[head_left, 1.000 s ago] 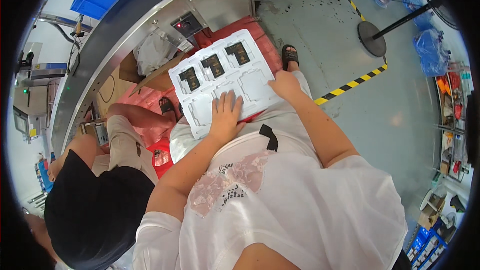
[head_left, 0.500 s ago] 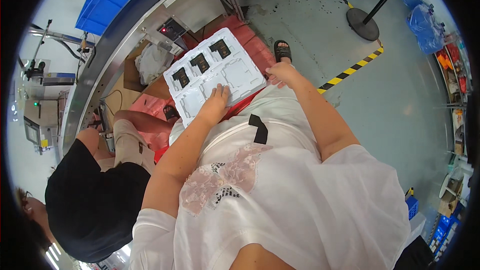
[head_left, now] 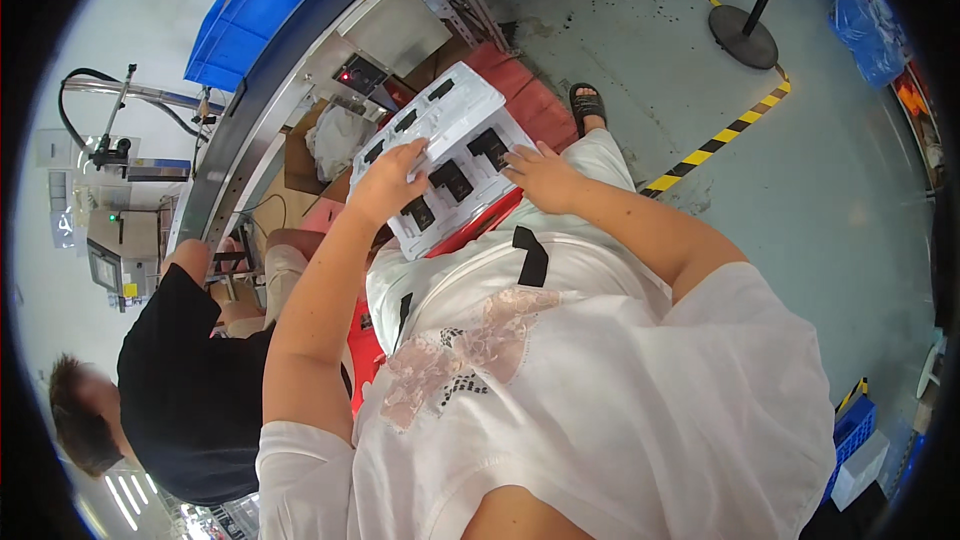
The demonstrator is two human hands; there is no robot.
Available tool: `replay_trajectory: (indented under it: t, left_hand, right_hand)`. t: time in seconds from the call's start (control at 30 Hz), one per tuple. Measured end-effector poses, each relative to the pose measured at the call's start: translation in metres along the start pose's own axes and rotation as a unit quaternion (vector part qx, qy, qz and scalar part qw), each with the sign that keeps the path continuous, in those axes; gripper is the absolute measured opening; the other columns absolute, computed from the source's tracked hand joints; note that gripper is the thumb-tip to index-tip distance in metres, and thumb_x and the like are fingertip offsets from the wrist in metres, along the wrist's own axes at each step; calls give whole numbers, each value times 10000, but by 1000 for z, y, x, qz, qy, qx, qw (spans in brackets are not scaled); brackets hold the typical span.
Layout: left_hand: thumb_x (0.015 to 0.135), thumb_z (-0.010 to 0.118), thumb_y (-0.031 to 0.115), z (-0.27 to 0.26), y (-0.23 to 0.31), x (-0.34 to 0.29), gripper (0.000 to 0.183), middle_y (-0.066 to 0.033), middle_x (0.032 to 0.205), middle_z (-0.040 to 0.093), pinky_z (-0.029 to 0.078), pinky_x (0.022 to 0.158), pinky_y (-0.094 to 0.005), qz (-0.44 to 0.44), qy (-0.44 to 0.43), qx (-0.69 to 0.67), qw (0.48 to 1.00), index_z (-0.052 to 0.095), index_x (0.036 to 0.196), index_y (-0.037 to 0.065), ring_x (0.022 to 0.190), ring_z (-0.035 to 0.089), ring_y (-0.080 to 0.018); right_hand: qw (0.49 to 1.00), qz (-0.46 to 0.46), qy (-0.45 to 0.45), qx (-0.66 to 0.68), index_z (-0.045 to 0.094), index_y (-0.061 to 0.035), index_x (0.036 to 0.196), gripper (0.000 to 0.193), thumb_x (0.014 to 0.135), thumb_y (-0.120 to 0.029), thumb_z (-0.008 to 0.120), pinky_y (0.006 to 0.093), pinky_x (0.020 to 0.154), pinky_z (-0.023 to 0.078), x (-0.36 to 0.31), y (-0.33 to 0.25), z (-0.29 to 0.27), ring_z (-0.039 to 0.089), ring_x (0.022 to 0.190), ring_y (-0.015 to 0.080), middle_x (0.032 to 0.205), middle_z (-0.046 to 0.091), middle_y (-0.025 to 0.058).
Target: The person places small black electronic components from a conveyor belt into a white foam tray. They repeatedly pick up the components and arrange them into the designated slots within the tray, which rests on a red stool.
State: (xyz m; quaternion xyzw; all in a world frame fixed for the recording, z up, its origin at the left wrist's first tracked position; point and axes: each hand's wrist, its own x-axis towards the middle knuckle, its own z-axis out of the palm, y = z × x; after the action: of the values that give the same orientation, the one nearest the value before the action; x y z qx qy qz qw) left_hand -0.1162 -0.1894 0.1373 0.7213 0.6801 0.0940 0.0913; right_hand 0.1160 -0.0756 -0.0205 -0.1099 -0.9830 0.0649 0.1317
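Observation:
On my lap lies a white moulded tray (head_left: pixel 432 230) with flat, notched black pieces (head_left: pixel 451 181) in its pockets. Another white tray (head_left: pixel 452 112), also bearing flat black pieces, is tilted up on its far side. My left hand (head_left: pixel 388 183) has its fingers closed at the near edge of the tilted tray, thumb apart from the fingertips. Fingers stretched, my right hand (head_left: pixel 543 178) rests at the right end of the lower tray, beside the rightmost black piece (head_left: pixel 489 150). Its fingertips touch the tray or that piece; I cannot tell which.
A metal workbench (head_left: pixel 290 75) with a blue bin (head_left: pixel 270 5) runs along the left. At my left sits a person in black (head_left: pixel 195 400). A cardboard box (head_left: pixel 300 162) stands under the bench. Striped floor tape (head_left: pixel 720 140) and a round post base (head_left: pixel 742 37) lie right.
My left hand has gone from lying on the top tray to its edge, and that tray is tilted, exposing another below. My right hand has come over to the trays' right end.

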Motion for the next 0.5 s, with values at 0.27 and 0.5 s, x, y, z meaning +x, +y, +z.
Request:
replay_trajectory:
  t: [0.27, 0.5]
  left_hand:
    - [734, 608, 107, -9, 5, 4, 485, -200, 1022, 600, 473, 803, -383, -1, -9, -6, 1000, 498, 1203, 43, 927, 583, -357]
    - [732, 608, 124, 15, 3, -4, 458, -182, 1017, 594, 474, 804, -388, 21, 12, -13, 1000, 523, 1175, 43, 918, 580, -349]
  right_hand:
    - [990, 56, -103, 81, 522, -64, 1194, 399, 821, -204, 543, 533, 976, 311, 31, -5, -10, 416, 1222, 250, 1208, 530, 127]
    - [931, 295, 129, 171, 617, -33, 932, 203, 789, -154, 538, 462, 796, 436, 23, 34, 7, 568, 964, 319, 948, 610, 151]
